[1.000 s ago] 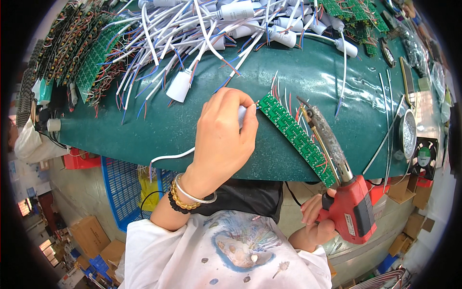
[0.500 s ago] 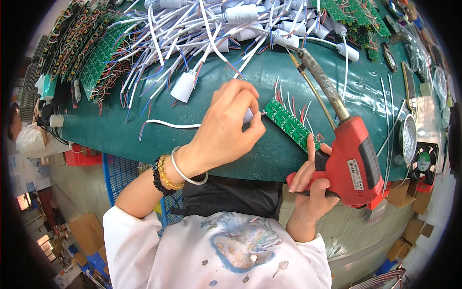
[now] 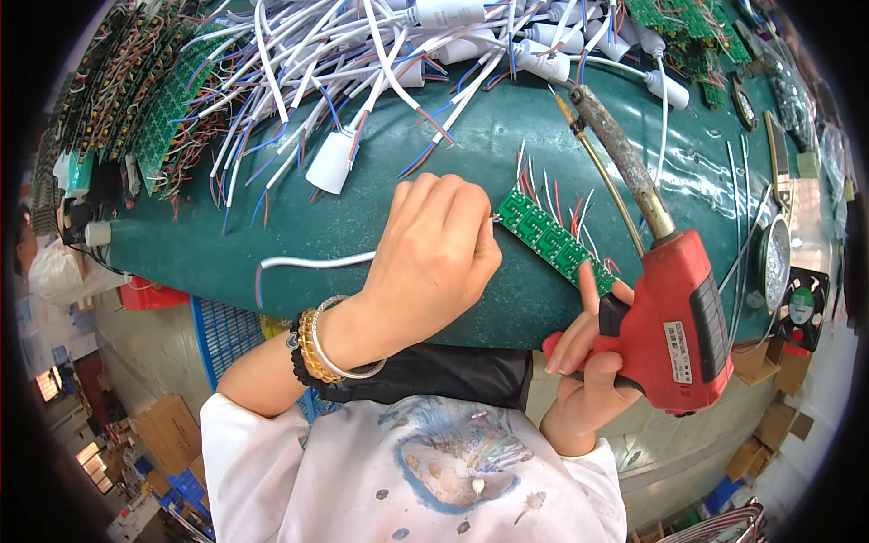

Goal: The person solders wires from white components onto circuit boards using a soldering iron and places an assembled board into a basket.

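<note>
My left hand (image 3: 434, 258) is closed, knuckles up, beside the upper left corner of a green circuit board (image 3: 552, 237). From under it a white cable (image 3: 317, 261) runs left, ending in thin blue and reddish wires; what else the fist covers is hidden. A short wire end shows between the fingertips and the board's corner. My right hand (image 3: 588, 380) grips a red soldering gun (image 3: 674, 335), its barrel and thin brass-coloured tube pointing up and away. Fingers of that hand also touch the board's lower right end. Red and white wires stand along the board's far edge.
White lamp sockets with cables (image 3: 453, 14) lie heaped at the back; one socket (image 3: 333, 163) sits nearer. Bundles of wired circuit boards (image 3: 118, 100) are at far left, more boards (image 3: 697, 45) at far right. A round metal dish (image 3: 775, 261) and a black fan (image 3: 800, 308) are right.
My left hand has turned knuckles up and closed further, hiding the pale piece seen between its fingers. The soldering gun has shifted slightly right and down in view.
</note>
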`<action>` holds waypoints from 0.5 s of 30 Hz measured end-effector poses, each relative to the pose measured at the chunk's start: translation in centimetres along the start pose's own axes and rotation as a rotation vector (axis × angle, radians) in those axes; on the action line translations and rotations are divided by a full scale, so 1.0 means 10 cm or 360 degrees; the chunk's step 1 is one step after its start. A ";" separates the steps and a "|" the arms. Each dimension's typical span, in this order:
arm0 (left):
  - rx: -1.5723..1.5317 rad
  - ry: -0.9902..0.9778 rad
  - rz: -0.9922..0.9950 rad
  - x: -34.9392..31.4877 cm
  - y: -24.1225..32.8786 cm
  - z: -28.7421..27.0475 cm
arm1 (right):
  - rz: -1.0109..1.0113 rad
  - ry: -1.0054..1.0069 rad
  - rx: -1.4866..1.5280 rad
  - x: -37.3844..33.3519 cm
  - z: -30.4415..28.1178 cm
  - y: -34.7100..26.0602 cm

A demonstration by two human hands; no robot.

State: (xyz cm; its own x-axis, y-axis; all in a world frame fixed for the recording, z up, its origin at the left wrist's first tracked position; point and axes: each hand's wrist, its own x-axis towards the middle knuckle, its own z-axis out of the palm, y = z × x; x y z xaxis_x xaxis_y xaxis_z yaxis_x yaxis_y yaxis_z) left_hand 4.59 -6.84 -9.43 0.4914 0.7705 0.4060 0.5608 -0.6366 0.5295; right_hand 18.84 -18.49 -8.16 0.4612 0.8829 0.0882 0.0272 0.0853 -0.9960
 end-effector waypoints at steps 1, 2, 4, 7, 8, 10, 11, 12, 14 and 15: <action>-0.0053 0.0015 0.0005 0.01 -0.01 0.01 | -0.0076 -0.0009 0.0060 -0.03 -0.04 0.00; -0.0055 0.0021 0.0003 0.02 -0.02 0.01 | -0.0053 0.0006 -0.0078 -0.07 -0.11 -0.03; -0.0192 -0.0035 0.0026 0.05 -0.04 -0.01 | -0.0029 0.0014 -0.0216 -0.13 -0.28 -0.04; -0.0170 -0.0074 0.0135 0.08 -0.08 -0.05 | -0.0243 0.0288 -0.1255 -0.17 -0.51 0.01; -0.0175 -0.0069 0.0140 0.09 -0.09 -0.06 | -0.0206 0.0327 -0.1320 -0.20 -0.54 0.04; -0.0136 -0.0072 0.0226 0.08 -0.09 -0.07 | -0.0217 0.0296 -0.1393 -0.23 -0.56 0.10; -0.0138 -0.0072 0.0226 0.08 -0.08 -0.06 | -0.0581 0.0213 -0.1510 -0.22 -0.53 0.15; -0.0172 -0.0049 0.0183 0.07 -0.06 -0.04 | -0.0724 0.0181 -0.1425 -0.19 -0.53 0.18; -0.0204 -0.0032 0.0142 0.05 -0.04 -0.01 | -0.0810 0.0220 -0.1504 -0.22 -0.46 0.18; -0.0232 -0.0035 0.0122 0.04 -0.02 0.00 | -0.0799 0.0265 -0.1640 -0.22 -0.43 0.18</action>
State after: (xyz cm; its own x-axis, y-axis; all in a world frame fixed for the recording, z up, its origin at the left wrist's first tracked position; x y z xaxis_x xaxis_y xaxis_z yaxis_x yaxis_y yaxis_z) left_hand 4.66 -6.43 -9.40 0.5445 0.7178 0.4339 0.4192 -0.6809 0.6005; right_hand 21.71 -22.26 -10.21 0.3027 0.7782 0.5503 0.9148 -0.0753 -0.3967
